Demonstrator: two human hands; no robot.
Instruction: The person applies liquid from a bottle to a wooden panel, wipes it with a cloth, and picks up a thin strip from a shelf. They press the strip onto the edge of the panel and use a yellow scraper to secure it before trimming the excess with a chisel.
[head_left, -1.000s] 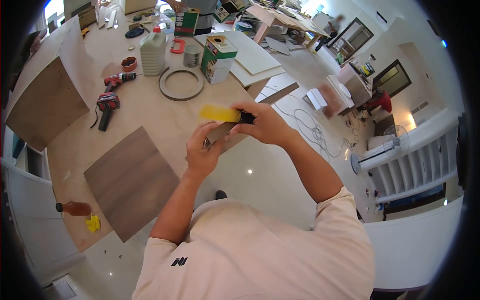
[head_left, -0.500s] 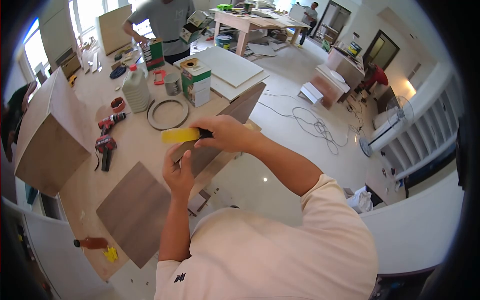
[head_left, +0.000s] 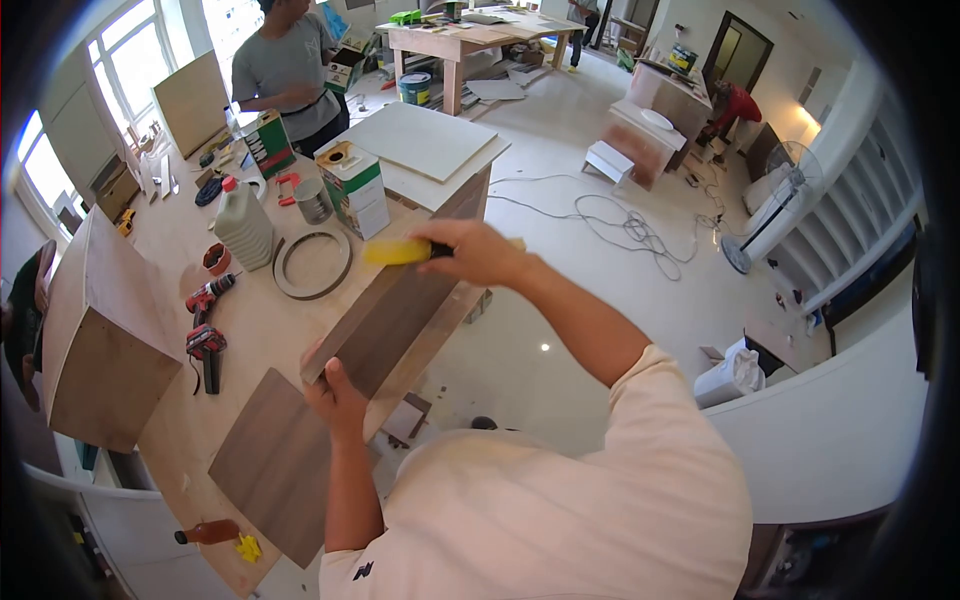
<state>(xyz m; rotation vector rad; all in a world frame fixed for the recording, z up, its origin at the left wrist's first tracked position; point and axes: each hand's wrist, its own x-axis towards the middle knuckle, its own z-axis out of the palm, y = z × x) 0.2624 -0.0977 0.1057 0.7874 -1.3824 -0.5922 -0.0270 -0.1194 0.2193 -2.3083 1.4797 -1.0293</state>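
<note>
My left hand (head_left: pixel 335 398) grips the near end of a long brown wood-grain board (head_left: pixel 385 325), thumb on top and fingers round its edge. Closed round the black part of a yellow-headed tool (head_left: pixel 398 251), my right hand (head_left: pixel 475 252) is over the board's farther part. The yellow head is blurred and lies close to the board's upper edge; whether it touches cannot be made out. A second brown sheet (head_left: pixel 275 460) lies flat on the workbench, left of my left hand.
On the workbench (head_left: pixel 270 335) are a ring (head_left: pixel 313 264), a drill (head_left: pixel 207 330), a jug (head_left: pixel 243 225), cans (head_left: pixel 353 190) and a bottle (head_left: pixel 207 532). A wooden box (head_left: pixel 110 340) stands left. A co-worker (head_left: pixel 285 70) stands across the bench; cables (head_left: pixel 630 235) lie on the floor.
My left hand has moved down and left along the board, away from the yellow-headed tool. My right hand has shifted right with the tool. The view has shifted, and the co-worker is more visible.
</note>
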